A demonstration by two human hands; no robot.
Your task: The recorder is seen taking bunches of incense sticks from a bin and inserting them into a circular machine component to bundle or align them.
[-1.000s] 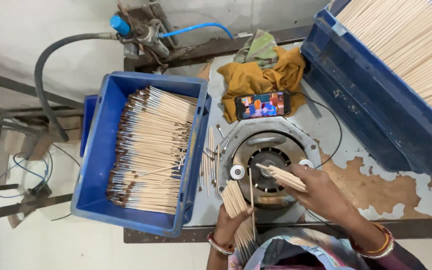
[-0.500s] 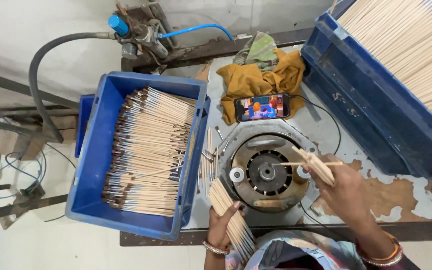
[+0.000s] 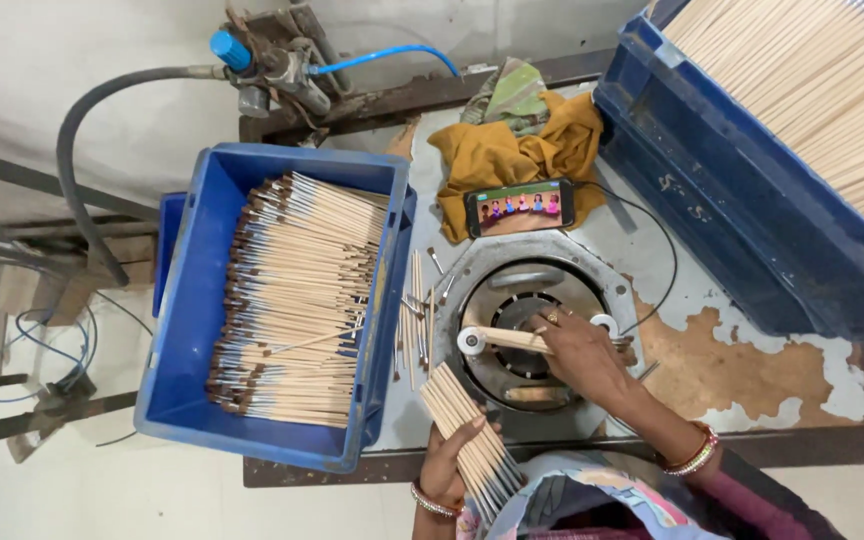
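Note:
My left hand (image 3: 449, 462) grips a fanned bundle of thin wooden sticks (image 3: 470, 432) at the near edge of the table. My right hand (image 3: 574, 350) rests over the round metal machine (image 3: 537, 325) and holds a small bunch of sticks (image 3: 512, 339) laid across its middle, between two white rollers. A blue crate (image 3: 192, 300) to the left is filled with dark-tipped sticks (image 3: 297, 300) lying in rows.
A phone (image 3: 518, 207) with a lit screen leans on a mustard cloth (image 3: 512, 150) behind the machine. A large blue bin of plain sticks (image 3: 802, 110) stands at the right. Loose sticks (image 3: 414, 320) lie between crate and machine. A hose and blue fitting (image 3: 227, 50) sit at the back left.
My right hand has moved left from the machine's right edge onto its centre, carrying its sticks with it. My left hand has kept its bundle at the near edge.

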